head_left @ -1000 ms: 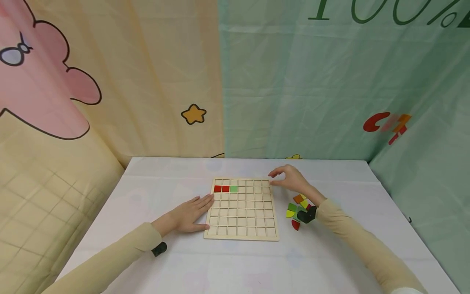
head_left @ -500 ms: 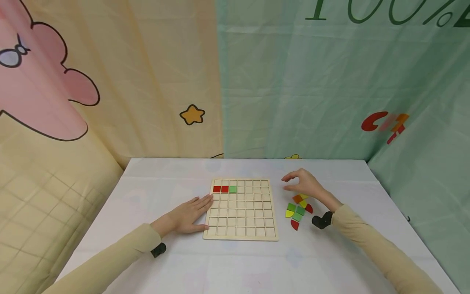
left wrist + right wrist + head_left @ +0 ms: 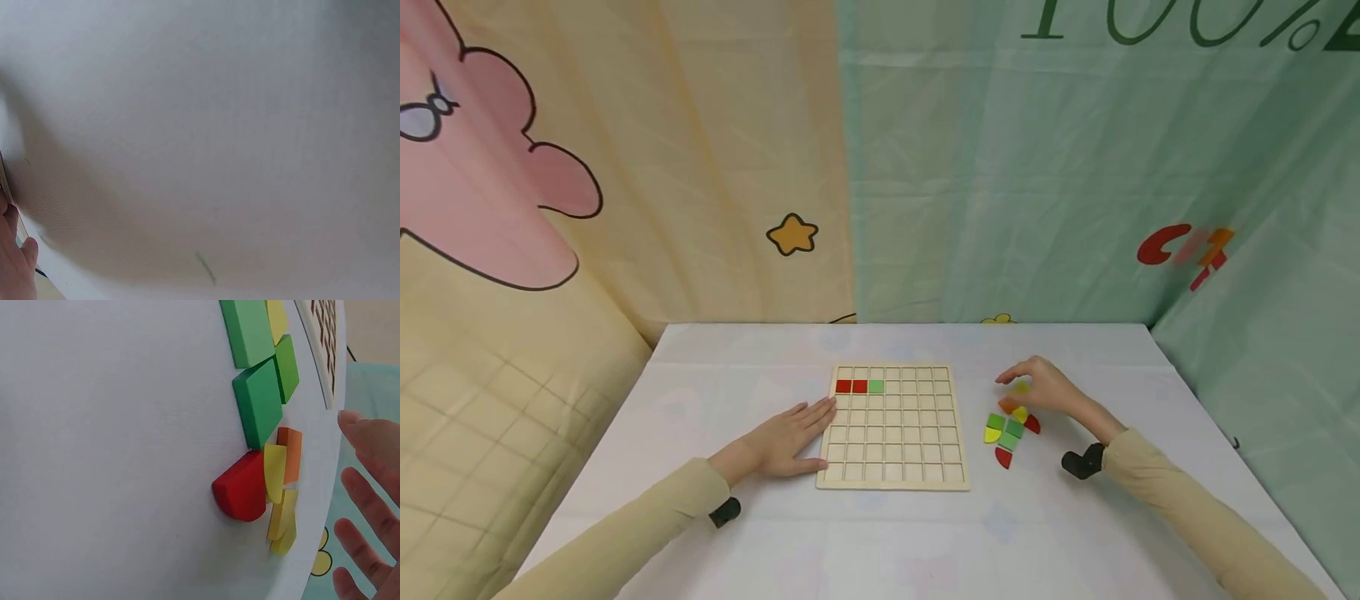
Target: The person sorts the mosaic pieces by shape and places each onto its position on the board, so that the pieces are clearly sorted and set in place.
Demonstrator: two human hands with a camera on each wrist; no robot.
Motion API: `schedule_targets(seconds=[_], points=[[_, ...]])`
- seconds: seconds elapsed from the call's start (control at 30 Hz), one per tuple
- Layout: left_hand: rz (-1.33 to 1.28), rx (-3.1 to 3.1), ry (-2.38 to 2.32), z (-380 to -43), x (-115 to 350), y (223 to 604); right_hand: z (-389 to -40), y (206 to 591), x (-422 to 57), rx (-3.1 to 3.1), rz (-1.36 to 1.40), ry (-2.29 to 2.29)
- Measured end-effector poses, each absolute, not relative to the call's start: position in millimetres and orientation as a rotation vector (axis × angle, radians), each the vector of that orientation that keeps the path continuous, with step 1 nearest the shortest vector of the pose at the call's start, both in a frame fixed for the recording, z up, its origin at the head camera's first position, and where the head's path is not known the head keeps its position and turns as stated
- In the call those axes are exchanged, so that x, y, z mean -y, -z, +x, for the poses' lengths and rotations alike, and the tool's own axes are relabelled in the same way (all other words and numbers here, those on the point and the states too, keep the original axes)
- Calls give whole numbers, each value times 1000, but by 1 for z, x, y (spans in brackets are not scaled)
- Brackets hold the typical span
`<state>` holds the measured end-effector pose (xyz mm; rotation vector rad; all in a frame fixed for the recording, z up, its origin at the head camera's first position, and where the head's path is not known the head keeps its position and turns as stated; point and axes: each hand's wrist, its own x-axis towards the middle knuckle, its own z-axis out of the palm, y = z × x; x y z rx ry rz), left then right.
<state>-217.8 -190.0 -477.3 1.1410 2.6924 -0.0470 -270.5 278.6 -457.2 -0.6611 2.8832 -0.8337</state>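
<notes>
A pale wooden grid board (image 3: 895,429) lies on the table, with two red squares (image 3: 852,387) and a light green square (image 3: 876,387) in its second row. My left hand (image 3: 786,437) rests flat with its fingers on the board's left edge. To the right of the board, my right hand (image 3: 1047,385) hovers over the far end of a group of blocks, fingers spread and holding nothing. Among them are a red quarter-round (image 3: 242,487), green squares (image 3: 259,403), an orange block (image 3: 290,455) and yellow pieces (image 3: 283,514). The hand partly hides the farthest ones.
The white table (image 3: 715,550) stands against printed curtains (image 3: 1000,167) behind and on both sides. Another red quarter-round (image 3: 1003,457) lies at the near end of the block group. A black wrist camera (image 3: 1082,461) sits below the right wrist.
My right hand has moved right and toward me, from the board's upper right corner to above the blocks, uncovering the near ones. My left hand stays in place.
</notes>
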Motion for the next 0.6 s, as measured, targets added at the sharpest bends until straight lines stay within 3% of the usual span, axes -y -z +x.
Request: schedule_targets(seconds=[0.6], points=[[1142, -2701, 40, -217, 190, 476, -263, 466, -286, -2915, -632, 766]])
